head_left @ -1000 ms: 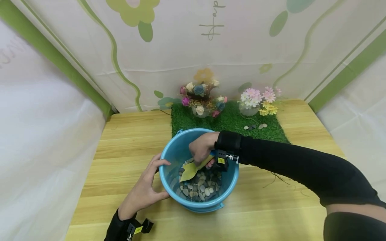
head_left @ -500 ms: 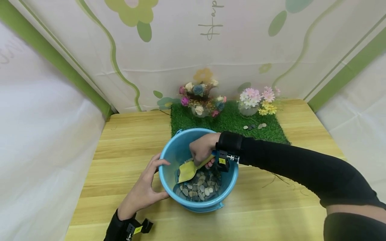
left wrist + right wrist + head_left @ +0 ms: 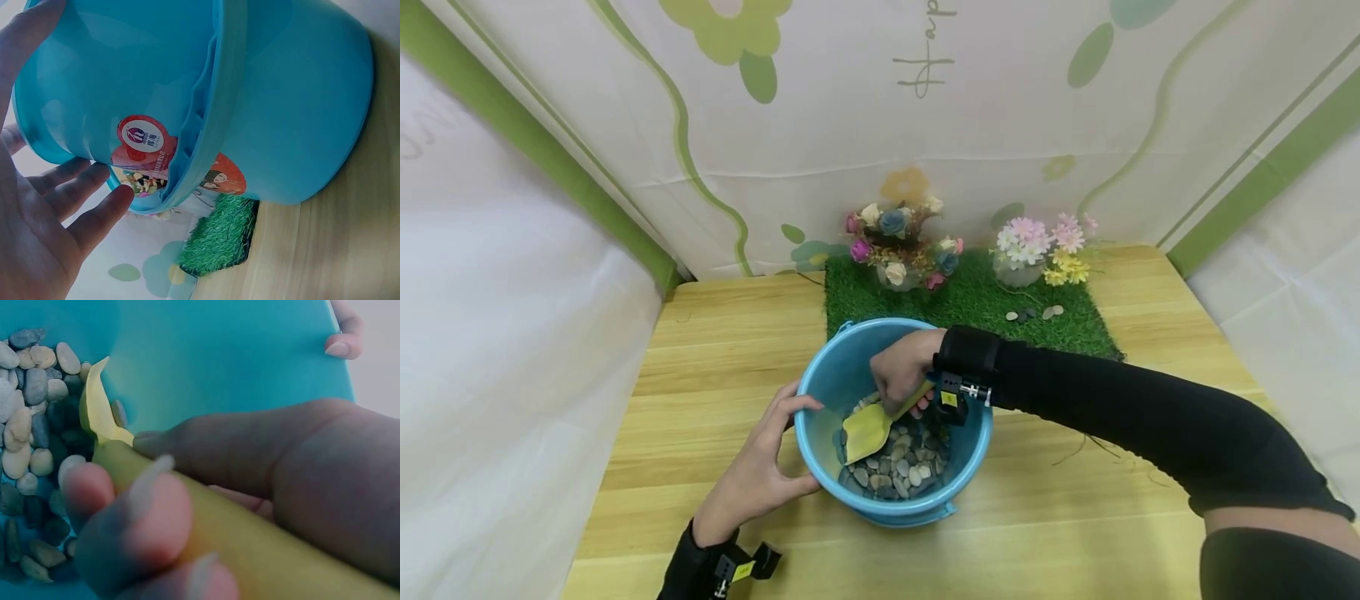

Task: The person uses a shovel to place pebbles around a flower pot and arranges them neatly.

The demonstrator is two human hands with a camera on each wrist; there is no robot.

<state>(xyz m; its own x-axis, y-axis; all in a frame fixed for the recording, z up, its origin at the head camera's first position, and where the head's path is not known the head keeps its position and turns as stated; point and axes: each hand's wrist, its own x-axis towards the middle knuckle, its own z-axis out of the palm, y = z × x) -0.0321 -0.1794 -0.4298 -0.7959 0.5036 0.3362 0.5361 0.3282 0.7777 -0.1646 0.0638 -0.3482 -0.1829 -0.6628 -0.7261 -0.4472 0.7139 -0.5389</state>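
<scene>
A light-blue bucket (image 3: 838,362) stands upright on the table, with a layer of grey and white pebbles (image 3: 898,462) at its bottom. My left hand (image 3: 756,475) holds the bucket's left rim, fingers over the edge and thumb on the outside; the left wrist view shows this hand (image 3: 44,225) close up. Inside the bucket, my right hand (image 3: 906,367) grips the handle of a yellow toy shovel (image 3: 865,433). The blade slants down to the left, by the inner wall among the pebbles. Curled fingers wrap the handle (image 3: 231,531) in the right wrist view.
Behind the bucket lies a green artificial grass mat (image 3: 973,287) bearing a vase of mixed roses (image 3: 895,258), a vase of pink, white and yellow daisies (image 3: 1030,258) and several small stones (image 3: 1033,314). A wooden table (image 3: 722,333) meets printed fabric walls (image 3: 820,108).
The shovel's blade has shifted slightly left and toward the near side of the bucket, and shows broader to the head view. Left hand and bucket stay in place.
</scene>
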